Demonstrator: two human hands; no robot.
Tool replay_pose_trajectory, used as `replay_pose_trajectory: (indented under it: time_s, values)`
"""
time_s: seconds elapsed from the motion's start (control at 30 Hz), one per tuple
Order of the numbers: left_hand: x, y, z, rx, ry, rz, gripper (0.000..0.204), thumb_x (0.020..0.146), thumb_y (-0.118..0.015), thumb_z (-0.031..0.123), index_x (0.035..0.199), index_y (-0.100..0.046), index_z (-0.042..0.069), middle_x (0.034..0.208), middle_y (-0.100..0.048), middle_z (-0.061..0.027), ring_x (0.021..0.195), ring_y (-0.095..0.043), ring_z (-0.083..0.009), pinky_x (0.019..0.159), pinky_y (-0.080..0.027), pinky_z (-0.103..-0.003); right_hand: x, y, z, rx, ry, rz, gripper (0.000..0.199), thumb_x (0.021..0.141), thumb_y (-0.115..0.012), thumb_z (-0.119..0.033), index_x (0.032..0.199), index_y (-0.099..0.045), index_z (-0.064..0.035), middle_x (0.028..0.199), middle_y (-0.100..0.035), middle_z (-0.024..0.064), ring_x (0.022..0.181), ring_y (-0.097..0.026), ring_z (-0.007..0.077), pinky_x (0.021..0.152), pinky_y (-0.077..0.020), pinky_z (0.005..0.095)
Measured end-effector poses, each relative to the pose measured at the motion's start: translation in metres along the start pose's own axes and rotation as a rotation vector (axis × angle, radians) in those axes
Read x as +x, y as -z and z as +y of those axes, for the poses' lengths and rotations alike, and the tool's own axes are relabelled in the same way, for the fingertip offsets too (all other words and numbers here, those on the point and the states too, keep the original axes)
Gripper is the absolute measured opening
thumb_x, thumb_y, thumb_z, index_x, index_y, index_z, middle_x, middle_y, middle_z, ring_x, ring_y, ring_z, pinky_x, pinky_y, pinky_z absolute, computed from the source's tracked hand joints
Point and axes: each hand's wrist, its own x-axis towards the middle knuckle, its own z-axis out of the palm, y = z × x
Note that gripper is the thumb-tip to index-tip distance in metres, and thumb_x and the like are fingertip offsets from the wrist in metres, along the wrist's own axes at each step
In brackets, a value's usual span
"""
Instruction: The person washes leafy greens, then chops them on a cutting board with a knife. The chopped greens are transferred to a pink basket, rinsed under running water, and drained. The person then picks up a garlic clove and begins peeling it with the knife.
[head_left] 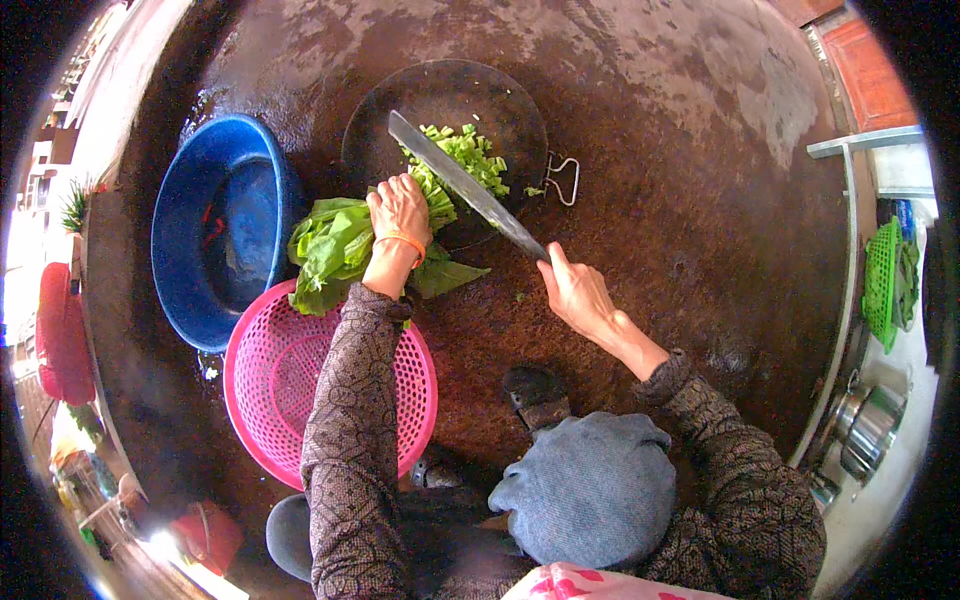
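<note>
My left hand (400, 212) is closed over a bunch of leafy greens (335, 245), pressing it down at the near left part of a round dark chopping board (390, 105). The leaves spread to the left and below the hand, over the rim of the pink basket. In my right hand (580, 295) is the handle of a long-bladed knife (465, 185). Its blade slants up and left across the board, just right of my left hand. Chopped green pieces (475, 155) lie heaped on the board behind the blade and beside it.
A blue basin (215, 190) stands left of the board, with a small red thing inside. The pink perforated basket (270, 440) sits below it, partly under my left forearm. A metal handle (565, 180) sticks out from the board's right side. A steel pot (870, 430) and green basket (880, 285) are far right.
</note>
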Motion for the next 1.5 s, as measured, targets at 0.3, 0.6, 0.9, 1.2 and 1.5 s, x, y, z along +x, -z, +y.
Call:
replay_pose_trajectory:
  time_s: [0.3,0.6,0.9,1.2,1.5]
  values:
    - [-0.002,0.008,0.0,0.016,-0.023,-0.01,0.048,0.078,-0.07,0.016,0.119,-0.052,0.001,0.115,-0.058,-0.0137,0.109,-0.056,-0.0286,0.09,-0.043,-0.044,0.056,-0.028,-0.007,-0.041,0.029,-0.088,0.021,0.101,-0.049,-0.022,0.102,-0.044,-0.0015,0.067,-0.064,0.0248,0.062,-0.064,0.0469,0.052,-0.048,0.0588]
    - [0.021,-0.01,-0.001,-0.088,0.265,-0.093,0.055,0.07,-0.08,0.031,0.111,-0.054,0.004,0.109,-0.061,-0.0131,0.097,-0.065,-0.0335,0.078,-0.054,-0.044,0.007,-0.007,0.005,-0.019,-0.035,0.016,0.023,0.101,-0.051,-0.023,0.103,-0.045,-0.0019,0.058,-0.061,0.0227,0.053,-0.062,0.0439,0.045,-0.0464,0.0548]
    - [0.023,0.003,0.004,-0.181,0.329,-0.164,0.064,0.068,-0.084,0.032,0.116,-0.052,0.004,0.116,-0.06,-0.0152,0.108,-0.061,-0.035,0.086,-0.053,-0.045,0.036,-0.034,-0.012,0.005,-0.059,-0.133,0.023,0.101,-0.049,-0.023,0.106,-0.044,-0.001,0.067,-0.064,0.0266,0.066,-0.064,0.0487,0.057,-0.0494,0.06]
    - [0.026,0.012,0.002,-0.268,0.402,-0.301,0.076,0.064,-0.087,0.036,0.121,-0.048,0.004,0.123,-0.057,-0.0156,0.114,-0.059,-0.036,0.092,-0.053,-0.045,-0.001,-0.015,-0.003,0.012,-0.04,0.005,0.023,0.1,-0.053,-0.023,0.107,-0.046,-0.0013,0.058,-0.061,0.0225,0.053,-0.062,0.044,0.047,-0.048,0.0551]
    - [0.025,0.006,0.005,-0.232,0.397,-0.277,0.073,0.066,-0.085,0.034,0.121,-0.048,0.004,0.123,-0.057,-0.0154,0.116,-0.057,-0.0342,0.091,-0.054,-0.044,0.039,-0.043,-0.015,0.011,0.007,-0.062,0.023,0.101,-0.05,-0.023,0.103,-0.043,-0.0018,0.068,-0.064,0.0266,0.065,-0.064,0.0482,0.054,-0.049,0.0594]
